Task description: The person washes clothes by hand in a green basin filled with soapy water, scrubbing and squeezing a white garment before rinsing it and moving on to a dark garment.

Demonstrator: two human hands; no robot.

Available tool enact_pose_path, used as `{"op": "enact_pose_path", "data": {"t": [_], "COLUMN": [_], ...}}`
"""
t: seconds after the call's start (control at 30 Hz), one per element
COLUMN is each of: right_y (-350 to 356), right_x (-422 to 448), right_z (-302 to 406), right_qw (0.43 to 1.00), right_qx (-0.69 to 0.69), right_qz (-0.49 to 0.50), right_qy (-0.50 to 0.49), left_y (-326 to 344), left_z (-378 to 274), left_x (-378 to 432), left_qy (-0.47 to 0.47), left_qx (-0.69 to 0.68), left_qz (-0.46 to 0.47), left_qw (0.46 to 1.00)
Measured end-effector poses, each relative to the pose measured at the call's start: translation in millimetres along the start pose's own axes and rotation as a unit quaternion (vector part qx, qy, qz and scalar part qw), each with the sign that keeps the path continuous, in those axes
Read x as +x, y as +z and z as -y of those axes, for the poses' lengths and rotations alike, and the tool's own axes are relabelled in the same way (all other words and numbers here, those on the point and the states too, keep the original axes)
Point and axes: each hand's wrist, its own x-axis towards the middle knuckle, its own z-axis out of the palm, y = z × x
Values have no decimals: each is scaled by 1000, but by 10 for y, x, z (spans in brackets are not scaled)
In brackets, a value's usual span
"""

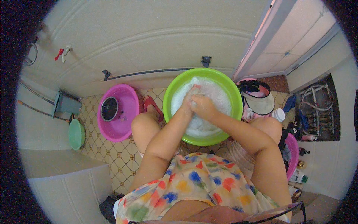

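A lime-green plastic basin (237,107) stands before me between my knees, filled with white soapy foam (215,86). My left hand (192,95) and my right hand (203,105) meet just above the suds, near the basin's middle. The right hand's fingers curl against the left hand. Something pale shows between them; whether it is wet cloth or only foam is too blurred to tell. Foam clings around the hands and partly covers them.
Left on the tiled floor (120,165) are a pink basin (125,128) holding a dark round bowl (109,109), a small green basin (76,134) and a dustpan (67,105). At right are a sun visor (260,104), a white tub (278,115) and another pink basin (293,151).
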Motion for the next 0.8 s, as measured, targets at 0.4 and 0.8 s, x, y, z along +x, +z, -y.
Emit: {"op": "enact_pose_path", "data": {"t": [0.4, 0.8], "right_y": [-249, -633], "right_x": [264, 162], "right_z": [-756, -873], "right_qw": [954, 936], "right_qx": [186, 334], "right_qz": [-54, 3], "right_qy": [229, 113], "left_y": [255, 596], "left_z": [8, -170], "left_x": [-411, -1002], "left_qy": [133, 67], "left_qx": [281, 422], "left_qz": [-12, 103], "left_qw": [950, 898]}}
